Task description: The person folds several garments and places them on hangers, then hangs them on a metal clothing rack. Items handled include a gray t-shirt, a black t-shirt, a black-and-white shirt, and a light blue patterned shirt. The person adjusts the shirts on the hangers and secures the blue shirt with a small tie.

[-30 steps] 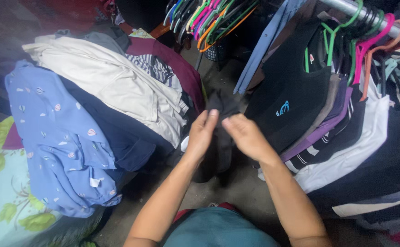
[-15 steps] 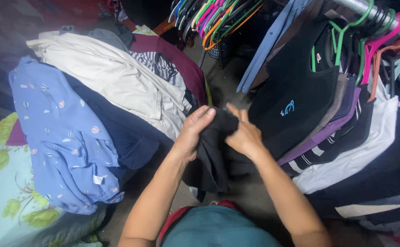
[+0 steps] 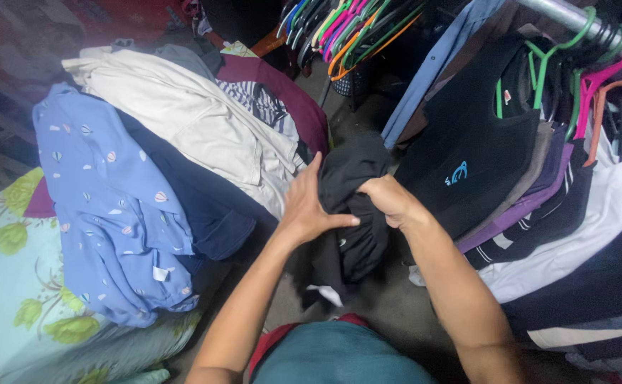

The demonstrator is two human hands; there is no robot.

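Fingers of both hands, left hand and right hand, clutch the bunched black garment.

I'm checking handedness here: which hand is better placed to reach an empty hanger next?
Probably the right hand: it grips the black garment on the side nearer the bunch of empty hangers. The left hand lies beside the pile of clothes.
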